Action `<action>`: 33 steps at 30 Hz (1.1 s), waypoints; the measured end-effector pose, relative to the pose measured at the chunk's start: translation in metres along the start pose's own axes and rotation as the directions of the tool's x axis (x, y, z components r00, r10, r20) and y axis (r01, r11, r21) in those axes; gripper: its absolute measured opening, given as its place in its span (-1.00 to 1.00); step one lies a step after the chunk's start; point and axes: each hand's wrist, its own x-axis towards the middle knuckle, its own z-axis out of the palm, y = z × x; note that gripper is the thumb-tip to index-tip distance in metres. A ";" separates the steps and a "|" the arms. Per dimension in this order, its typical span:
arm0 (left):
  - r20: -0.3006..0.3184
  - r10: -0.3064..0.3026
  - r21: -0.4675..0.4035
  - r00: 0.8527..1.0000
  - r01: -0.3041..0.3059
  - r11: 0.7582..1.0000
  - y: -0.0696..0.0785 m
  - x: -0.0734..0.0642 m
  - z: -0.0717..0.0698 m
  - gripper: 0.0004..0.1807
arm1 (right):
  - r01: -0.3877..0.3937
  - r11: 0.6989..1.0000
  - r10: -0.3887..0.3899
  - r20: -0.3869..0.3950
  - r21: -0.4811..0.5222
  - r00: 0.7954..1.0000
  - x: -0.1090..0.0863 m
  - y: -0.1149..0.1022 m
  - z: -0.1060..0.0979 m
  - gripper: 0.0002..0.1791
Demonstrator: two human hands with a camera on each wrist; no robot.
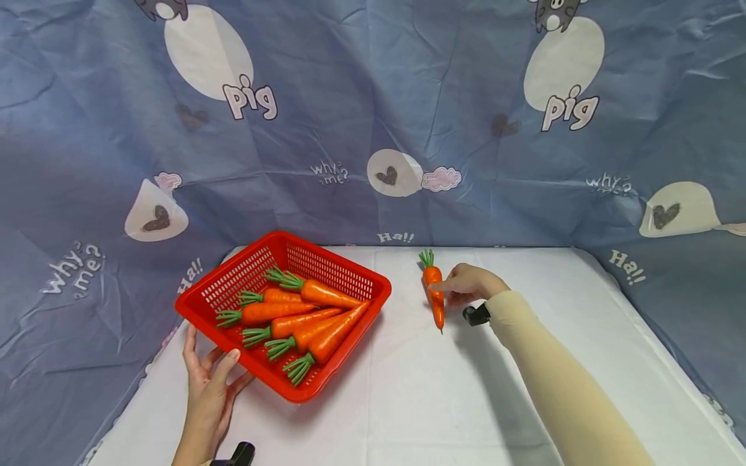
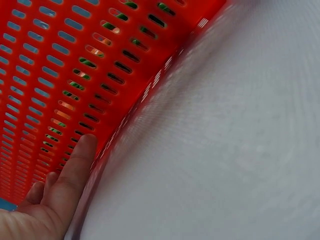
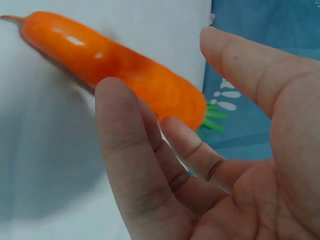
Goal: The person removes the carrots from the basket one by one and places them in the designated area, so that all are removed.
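Note:
A red perforated plastic basket on the left of the table holds several orange carrots with green tops. My left hand touches its near left side, fingers spread. In the left wrist view, fingers lie extended against the slotted outer wall. Farther right, one carrot lies by itself on the white cloth, green top pointing away. Over its right side is my right hand, a finger overlapping the carrot in the head view. The right wrist view shows thumb and fingers apart, with the carrot beyond the fingertips.
A white cloth covers the table. Behind and along both sides hangs a blue printed curtain, meeting the table's far edge close behind the basket and the single carrot.

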 end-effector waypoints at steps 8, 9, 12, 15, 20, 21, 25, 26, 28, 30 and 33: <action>0.008 0.008 -0.007 1.000 -0.008 1.000 -0.002 0.002 0.001 0.05 | 0.035 0.999 -0.035 0.021 -0.022 0.999 -0.009 -0.020 -0.004 -0.53; 0.009 0.011 -0.008 1.000 -0.010 1.000 -0.002 0.002 0.001 0.05 | 0.040 0.999 -0.040 0.028 -0.017 0.999 -0.010 -0.024 -0.004 -0.54; 0.013 0.016 -0.012 1.000 -0.015 1.000 -0.004 0.003 0.000 0.05 | 0.056 0.998 -0.056 0.032 -0.026 0.998 -0.013 -0.034 -0.005 -0.57; 0.017 0.018 -0.015 1.000 -0.018 1.000 -0.004 0.003 0.000 0.05 | 0.083 0.995 -0.082 0.030 -0.049 0.996 -0.018 -0.045 -0.006 -0.55; 0.022 0.024 -0.024 0.999 -0.023 0.999 -0.004 0.003 0.001 0.05 | 0.143 0.986 -0.140 0.044 -0.084 0.989 -0.024 -0.063 -0.005 -0.59; 0.022 0.024 -0.026 0.999 -0.024 0.999 -0.004 0.003 0.002 0.05 | 0.153 0.984 -0.149 0.048 -0.087 0.988 -0.024 -0.067 -0.004 -0.61; 0.023 0.025 -0.032 0.999 -0.024 0.999 -0.004 0.003 0.001 0.05 | 0.174 0.978 -0.167 0.066 -0.113 0.984 -0.024 -0.081 0.000 -0.63; 0.022 0.023 -0.033 0.999 -0.022 0.999 -0.004 0.003 0.001 0.06 | 0.178 0.977 -0.171 0.068 -0.120 0.983 -0.024 -0.085 0.002 -0.62; 0.020 0.025 -0.034 0.999 -0.024 0.999 -0.004 0.003 0.000 0.06 | 0.187 0.973 -0.179 0.070 -0.133 0.981 -0.022 -0.091 0.005 -0.60; 0.016 0.023 -0.035 1.000 -0.023 0.999 -0.003 0.003 0.000 0.06 | 0.203 0.968 -0.194 0.075 -0.149 0.978 -0.022 -0.098 0.009 -0.56; 0.010 0.024 -0.029 1.000 -0.024 0.999 -0.002 0.003 -0.001 0.05 | 0.241 0.956 -0.230 0.084 -0.167 0.970 -0.023 -0.107 0.015 -0.53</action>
